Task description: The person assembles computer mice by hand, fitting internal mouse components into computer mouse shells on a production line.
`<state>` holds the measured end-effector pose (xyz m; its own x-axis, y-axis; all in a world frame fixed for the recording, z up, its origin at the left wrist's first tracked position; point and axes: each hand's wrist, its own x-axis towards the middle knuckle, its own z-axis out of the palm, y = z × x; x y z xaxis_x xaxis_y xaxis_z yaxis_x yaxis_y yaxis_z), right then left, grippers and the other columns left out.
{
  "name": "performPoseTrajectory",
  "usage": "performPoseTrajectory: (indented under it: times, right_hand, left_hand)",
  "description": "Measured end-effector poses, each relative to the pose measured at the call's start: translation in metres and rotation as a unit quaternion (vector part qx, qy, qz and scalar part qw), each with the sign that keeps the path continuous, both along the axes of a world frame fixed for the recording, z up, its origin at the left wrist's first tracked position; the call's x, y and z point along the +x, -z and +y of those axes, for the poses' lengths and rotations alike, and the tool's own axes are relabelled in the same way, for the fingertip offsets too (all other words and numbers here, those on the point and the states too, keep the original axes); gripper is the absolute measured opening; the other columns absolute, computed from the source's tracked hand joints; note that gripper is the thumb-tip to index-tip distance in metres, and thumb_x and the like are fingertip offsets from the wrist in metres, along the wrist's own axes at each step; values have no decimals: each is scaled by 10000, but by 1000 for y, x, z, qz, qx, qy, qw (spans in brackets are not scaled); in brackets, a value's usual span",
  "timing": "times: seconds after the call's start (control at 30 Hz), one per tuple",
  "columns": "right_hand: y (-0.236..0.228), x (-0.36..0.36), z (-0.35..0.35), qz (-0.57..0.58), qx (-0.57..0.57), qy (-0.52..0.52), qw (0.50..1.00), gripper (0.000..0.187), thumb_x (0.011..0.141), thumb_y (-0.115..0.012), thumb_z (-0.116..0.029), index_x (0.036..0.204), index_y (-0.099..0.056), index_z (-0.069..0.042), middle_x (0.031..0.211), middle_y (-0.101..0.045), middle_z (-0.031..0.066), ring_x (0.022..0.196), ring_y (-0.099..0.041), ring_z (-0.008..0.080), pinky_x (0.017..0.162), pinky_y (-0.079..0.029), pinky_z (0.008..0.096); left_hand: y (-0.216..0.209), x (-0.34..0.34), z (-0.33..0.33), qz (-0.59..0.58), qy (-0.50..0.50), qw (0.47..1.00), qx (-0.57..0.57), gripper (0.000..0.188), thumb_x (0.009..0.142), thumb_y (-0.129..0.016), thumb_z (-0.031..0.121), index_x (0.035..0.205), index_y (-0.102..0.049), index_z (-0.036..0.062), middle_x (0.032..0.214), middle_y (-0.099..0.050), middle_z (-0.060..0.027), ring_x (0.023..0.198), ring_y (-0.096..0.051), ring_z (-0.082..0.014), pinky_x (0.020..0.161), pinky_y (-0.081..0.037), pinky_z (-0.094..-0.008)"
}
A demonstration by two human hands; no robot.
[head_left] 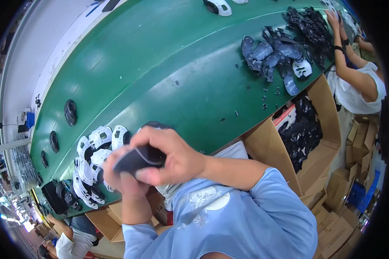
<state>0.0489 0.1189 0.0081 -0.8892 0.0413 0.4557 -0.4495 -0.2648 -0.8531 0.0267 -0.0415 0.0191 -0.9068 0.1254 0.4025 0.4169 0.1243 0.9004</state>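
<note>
Both my hands are raised over the near edge of the green table (173,93), close to my chest. Between them is a dark grey curved plastic shell (135,160), shaped like a computer mouse cover. My left hand (127,183) grips its left side, thumb on the near face. My right hand (175,157) wraps round the other end, with fingers over the top and thumb below. Part of the shell is hidden by the fingers. Just behind my hands, another dark piece (156,124) shows in part. Left of them, several white and black mouse-shaped shells (100,137) lie clustered.
Dark mouse-like parts (70,112) lie at the left, near a black tray (54,197). Dark shells (272,52) are heaped at far right. An open carton (270,144) of black pieces stands right of me. Co-workers sit at right (354,80) and lower left (75,239).
</note>
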Motion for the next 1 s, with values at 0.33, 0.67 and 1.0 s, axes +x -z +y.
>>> performPoseTrajectory:
  times: [0.33, 0.67, 1.0]
  right_hand:
    - [39, 64, 153, -40, -129, 254, 958, 490, 954, -605, -39, 1419, -453, -25, 944, -596, 33, 875, -566, 116, 833, -488, 292]
    - [96, 299, 289, -298, 44, 747, 592, 301, 1015, -551, -118, 1313, -589, -92, 936, -614, -13, 823, -577, 88, 746, -515, 282]
    - [233, 299, 327, -633, 477, 277, 544, 518, 817, -752, -443, 1187, -662, -91, 1076, -714, 212, 1041, -677, 394, 884, -544, 475]
  left_hand:
    - [37, -278, 58, -173, 55, 967, -178, 599, 1003, -519, 546, 1076, -643, -36, 1070, -686, -233, 971, -661, -356, 882, -526, -421]
    - [2, -158, 32, 173, 342, 812, -440, 656, 796, -788, 463, 1214, -580, 1, 1322, -550, -202, 1233, -520, -357, 1060, -395, -480]
    - [3, -46, -12, 73, 283, 743, -602, 908, 670, -878, 243, 1451, -463, 41, 1427, -464, -227, 1292, -446, -452, 1102, -349, -517]
